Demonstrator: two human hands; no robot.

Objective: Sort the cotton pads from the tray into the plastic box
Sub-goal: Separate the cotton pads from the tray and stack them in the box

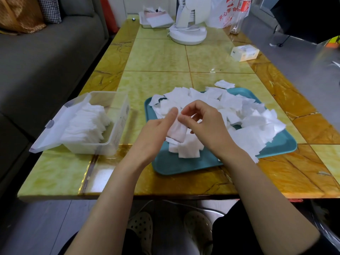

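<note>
Both hands meet above the near-left part of the tray (pixel 166 163): left hand (pixel 154 133) and right hand (pixel 206 126) together pinch a held stack (pixel 177 130) of a few square cotton pads, the left thumb lying up its left side, the right fingers curled round its top edge. Held stack is lifted clear of the loose heap (pixel 239 111), which covers most of the tray and spills over its far and right rims. Tray sits at the table's near edge, right of centre. One stray pad (pixel 224 84) lies on the table (pixel 156 57) just beyond the tray's far rim. Plastic box (pixel 120 118) stands toward the near-left corner, well apart from the tray, its lid (pixel 53 126) hinged open toward the left edge. Inside, filed pads (pixel 86 124) stand on edge in a packed row against the lid side, with free space along the side facing the tray. Step in hand, by judgement: squaring the gathered pads into an even stack, the task being well short of done, since the heap is large. Next move would call for one hand to carry the stack left across the bare table and slot it upright into the free space, keeping the pinch firm so that the soft pads do not fan out. At the far edge stand a fan base (pixel 187 34) and a small carton (pixel 244 52).
</note>
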